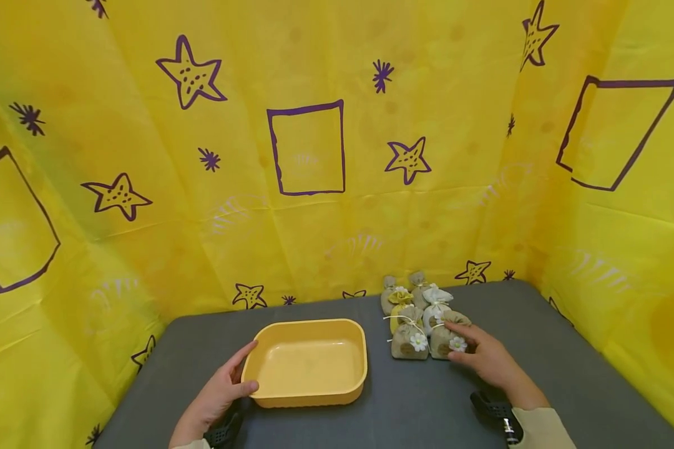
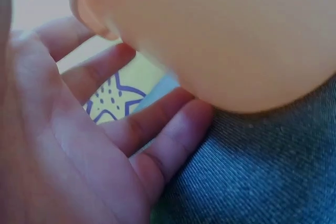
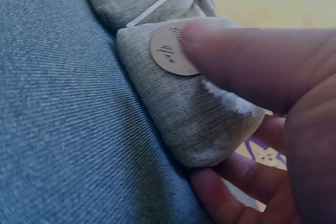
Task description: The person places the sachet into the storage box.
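Head: we see left hand (image 1: pixel 216 390) gripping tray (image 1: pixel 306 368) by its left end, right hand (image 1: pixel 491 360) pinching near-right pouch (image 1: pixel 440 343) on table (image 1: pixel 410 408). Left wrist: tray probably stiff, slick. Right wrist: pouch looks soft, light; we'd grip its sides.

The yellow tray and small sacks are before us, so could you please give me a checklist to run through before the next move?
1. Yellow tray upright: ok, open side up on the grey table.
2. Left hand on the tray: ok, at its left side.
3. Right hand on the front right sack: ok, thumb and fingers touch it.
4. Free line from sack to tray: not ok, the front left sack stands between.
5. Firmness of grip: cannot tell.
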Demonstrator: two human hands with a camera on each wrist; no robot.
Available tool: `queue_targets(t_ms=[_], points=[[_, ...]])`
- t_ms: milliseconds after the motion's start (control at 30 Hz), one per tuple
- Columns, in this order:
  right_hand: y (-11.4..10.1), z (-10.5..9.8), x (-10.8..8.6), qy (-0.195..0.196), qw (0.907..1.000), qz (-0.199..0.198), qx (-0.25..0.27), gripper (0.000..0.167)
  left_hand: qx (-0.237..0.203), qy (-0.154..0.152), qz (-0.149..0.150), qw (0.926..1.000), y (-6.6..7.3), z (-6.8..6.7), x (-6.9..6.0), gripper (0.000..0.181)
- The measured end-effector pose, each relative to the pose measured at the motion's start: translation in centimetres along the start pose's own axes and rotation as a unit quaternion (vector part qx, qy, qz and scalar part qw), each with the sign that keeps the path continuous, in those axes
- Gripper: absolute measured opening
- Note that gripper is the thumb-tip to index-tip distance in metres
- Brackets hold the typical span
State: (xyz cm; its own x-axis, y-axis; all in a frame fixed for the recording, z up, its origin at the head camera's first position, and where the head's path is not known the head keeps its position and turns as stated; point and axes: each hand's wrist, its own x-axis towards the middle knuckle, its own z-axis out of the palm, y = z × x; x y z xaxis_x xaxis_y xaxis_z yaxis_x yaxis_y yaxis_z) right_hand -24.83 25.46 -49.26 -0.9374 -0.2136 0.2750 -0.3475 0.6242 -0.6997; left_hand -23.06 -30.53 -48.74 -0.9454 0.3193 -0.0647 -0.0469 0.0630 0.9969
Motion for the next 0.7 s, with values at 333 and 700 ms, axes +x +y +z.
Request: queue_targets(t_ms=[333,700], points=[[0.3,0.2,0.5,0.04,0.9992,0.005,-0.008,0.052,-0.036,-0.038,0.049,0.9974,-0.4,0.0,0.2,0.09],[0.6,0.4,-0.4,0.073,0.992,0.098,0.031,0.053,-0.046,-0.057,0.069,0.9949,-0.7,1.3,0.0,0.093]])
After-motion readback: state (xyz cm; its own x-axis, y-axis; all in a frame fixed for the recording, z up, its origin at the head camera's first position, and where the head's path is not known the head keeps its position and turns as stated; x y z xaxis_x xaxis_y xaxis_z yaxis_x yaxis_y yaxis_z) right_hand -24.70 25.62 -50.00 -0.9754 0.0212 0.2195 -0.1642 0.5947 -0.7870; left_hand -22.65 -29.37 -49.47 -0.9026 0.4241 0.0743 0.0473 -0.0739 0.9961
